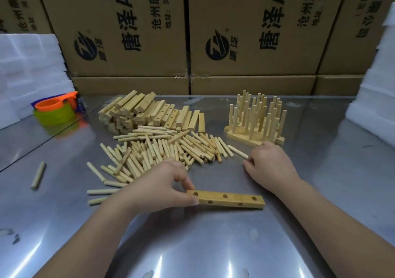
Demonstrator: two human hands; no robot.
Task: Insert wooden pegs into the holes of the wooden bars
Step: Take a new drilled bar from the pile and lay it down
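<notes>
lower centre: left hand (158,185) pinches bar (225,199) end; right hand (270,164) pinches peg (237,151). risk: one-ended hold lets bar pivot, misaligning peg.

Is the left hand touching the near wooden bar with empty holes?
Touching. Head view: the left hand pinches the left end of the wooden bar between thumb and finger.

Polished metal bench (213,252) is catching overhead light in bright streaks. Printed cardboard boxes (245,49) are standing stacked behind it. White foam sheets (27,70) are piling up at both ends.
</notes>
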